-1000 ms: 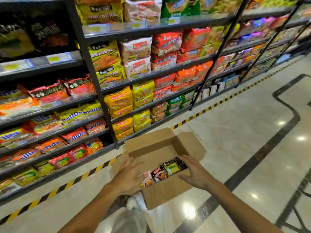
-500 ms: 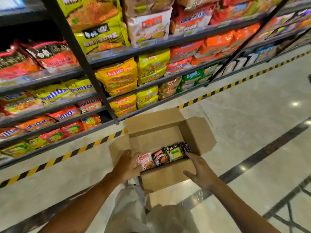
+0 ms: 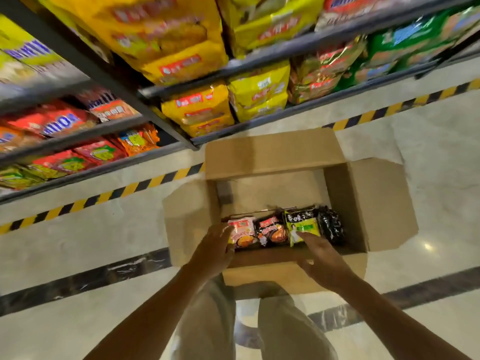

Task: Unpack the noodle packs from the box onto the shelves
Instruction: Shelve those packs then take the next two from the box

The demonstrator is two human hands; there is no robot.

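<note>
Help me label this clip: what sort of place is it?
Most likely a grocery store aisle: dark metal shelves stacked with instant noodle packs, a yellow-and-black hazard strip along the polished floor, and an open cardboard box being restocked.

The box (image 3: 368,203) gapes open above; its far half is bare, noodle packs (image 3: 283,228) crowd the near wall.

Heavy motion blur over most print. Red pack (image 3: 61,120) on the left shelf: blue band with white letters, reads roughly "IIIO", not certain. Yellow pack (image 3: 28,51) upper left: similar blue band with white letters, unreadable. Yellow packs (image 3: 198,110) mid shelf: red labels with white characters, too smeared to read. Green-and-black pack (image 3: 302,224) in the box: white Chinese characters along the top, not legible. Cardboard box (image 3: 270,154): no print seen.
</note>
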